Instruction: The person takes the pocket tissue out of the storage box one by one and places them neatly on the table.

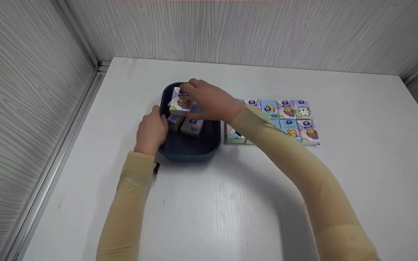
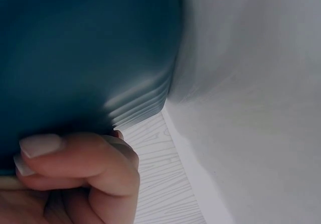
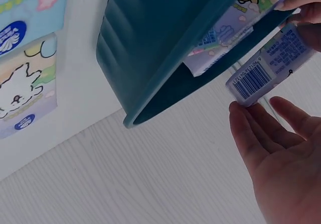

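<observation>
A dark blue plastic bin [image 1: 191, 156] stands left of centre on the table. My left hand [image 1: 152, 130] grips its left rim, and in the left wrist view the curled fingers [image 2: 75, 156] lie against the blue wall. Above the bin's far end, my right hand [image 1: 210, 99] holds a small tissue pack [image 1: 180, 101] with a cartoon print. The right wrist view shows that pack's barcode end [image 3: 253, 81] by the fingertips. Below it, a purple tissue pack [image 1: 192, 127] and another pack [image 1: 175, 122] lie inside the bin.
To the bin's right, two rows of printed tissue packs [image 1: 305, 132] lie side by side, partly hidden by my right forearm. White wood-grain panels [image 1: 230, 32] border the white table [image 1: 201, 203] at the back and left.
</observation>
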